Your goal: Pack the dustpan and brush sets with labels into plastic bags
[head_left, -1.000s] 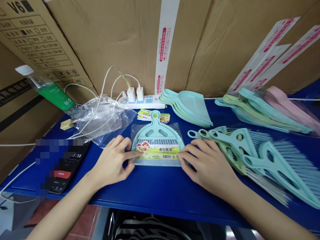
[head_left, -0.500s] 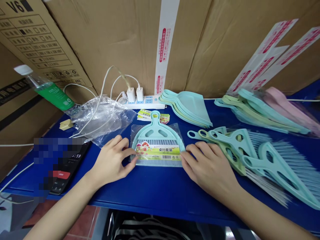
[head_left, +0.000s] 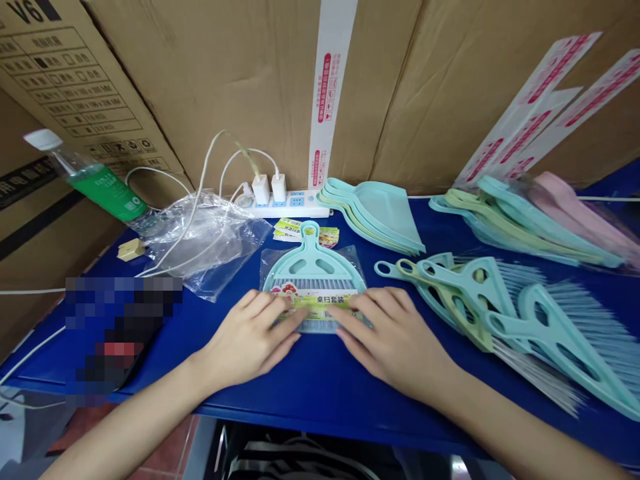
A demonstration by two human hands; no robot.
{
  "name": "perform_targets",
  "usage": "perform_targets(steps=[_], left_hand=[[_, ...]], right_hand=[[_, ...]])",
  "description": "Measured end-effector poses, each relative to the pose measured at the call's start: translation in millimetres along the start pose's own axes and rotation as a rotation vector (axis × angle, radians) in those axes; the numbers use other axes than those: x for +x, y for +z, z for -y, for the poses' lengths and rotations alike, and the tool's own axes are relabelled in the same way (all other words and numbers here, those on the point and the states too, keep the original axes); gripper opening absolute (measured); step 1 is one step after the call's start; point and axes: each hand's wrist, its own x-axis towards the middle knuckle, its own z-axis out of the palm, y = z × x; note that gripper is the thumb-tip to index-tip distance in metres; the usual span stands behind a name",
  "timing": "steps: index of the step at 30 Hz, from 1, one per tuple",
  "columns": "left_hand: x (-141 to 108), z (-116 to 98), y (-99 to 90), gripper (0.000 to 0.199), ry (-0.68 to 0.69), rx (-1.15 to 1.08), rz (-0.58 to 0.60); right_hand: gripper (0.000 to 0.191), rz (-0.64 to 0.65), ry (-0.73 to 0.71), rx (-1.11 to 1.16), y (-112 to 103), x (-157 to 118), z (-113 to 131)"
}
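Note:
A light-blue dustpan [head_left: 311, 248] with a brush nested in it lies flat in front of me inside a transparent bag, handle pointing away. Across it runs a printed label card [head_left: 327, 301] with a mushroom picture. My left hand [head_left: 254, 339] rests on the left part of the card, fingers extended and slightly bent. From the other side, my right hand [head_left: 393, 337] lies over the card's right end, its fingers apart and pressing on the surface. Neither hand is wrapped around anything. Loose hand brushes [head_left: 487, 293], blue and green, lie to the right of my right hand.
Stacked dustpans [head_left: 385, 207] stand behind, beside more label cards [head_left: 295, 230] and a power strip [head_left: 310, 203] with chargers. Bagged dustpans [head_left: 540, 227] lie back right. Left are a crumpled plastic bag [head_left: 215, 233], a bottle [head_left: 100, 187], a phone [head_left: 125, 353] and cables.
Both hands have moved inward from the packet's side edges onto the label card, and the fingertips are now closer together. The packet has stayed in place.

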Motion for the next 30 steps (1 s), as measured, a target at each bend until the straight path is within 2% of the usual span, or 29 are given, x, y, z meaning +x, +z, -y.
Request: perform_targets(steps=[3, 6, 16, 23, 30], left_hand=[[4.7, -4.7, 4.2, 0.03, 0.011, 0.013, 0.074], [7.2, -5.3, 6.5, 0.029, -0.012, 0.004, 0.1], [3.6, 0.2, 0.0, 0.029, -0.127, -0.078, 0.077], [-1.1, 7.8, -4.3, 0.029, -0.199, -0.138, 0.031], [-3.7, 10.4, -3.3, 0.029, -0.245, -0.126, 0.002]], right_hand=[[0.023, 0.072, -0.023, 0.018, 5.6, 2.8, 4.8], [0.023, 0.1, -0.009, 0.036, 9.1, 4.1, 4.4], [0.021, 0.061, 0.067, 0.071, 2.5, 0.0, -3.6], [0.033, 0.014, 0.107, 0.1, -2.4, -2.7, -8.6], [0.04, 0.056, 0.139, 0.105, -11.1, -5.1, -19.8]])
